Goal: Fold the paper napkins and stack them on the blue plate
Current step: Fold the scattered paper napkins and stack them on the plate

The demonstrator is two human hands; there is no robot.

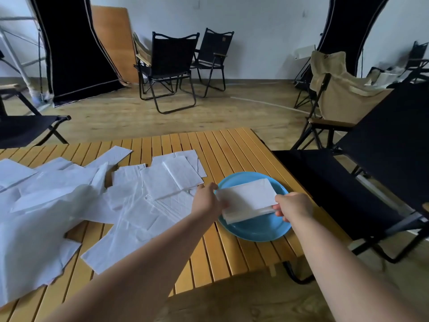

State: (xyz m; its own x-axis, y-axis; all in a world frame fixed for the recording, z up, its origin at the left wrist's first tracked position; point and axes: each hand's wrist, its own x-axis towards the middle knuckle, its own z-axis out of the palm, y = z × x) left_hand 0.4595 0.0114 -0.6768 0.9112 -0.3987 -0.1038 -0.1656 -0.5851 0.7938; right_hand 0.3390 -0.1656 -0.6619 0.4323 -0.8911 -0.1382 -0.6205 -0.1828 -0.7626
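Both hands are out over the blue plate (255,231), which sits on the slatted wooden worktop (232,147) near its right edge. The left hand (207,201) grips the left end of a folded napkin (246,196), w/ its thumb on top and the other fingers hidden under the paper. The right hand (293,205) pinches the napkin's right end, fingertips curled round the edge. The napkin is held about level, lying on or just above a small stack of folded napkins (241,216) already on the plate (can't tell if it touches the stack). The stack lies roughly mid-plate, slightly towards the left rim.

To the left of the plate, approx. half the worktop is covered by a loose spread of unfolded white napkins (69,196), overlapping at odd angles, some hanging over the near edge. A few flatter, partly folded napkins (183,173) lie just beside the plate's far-left rim.

Around the worktop: a black folding chair (362,177) stands just to the right, its seat close to the worktop edge. Two more black chairs (181,66) stand well back by the white wall, a beige chair (336,89) at right, and a black curtain (69,47) w/ a wooden board (111,38) leaning behind it at far left. Floor is light wood.
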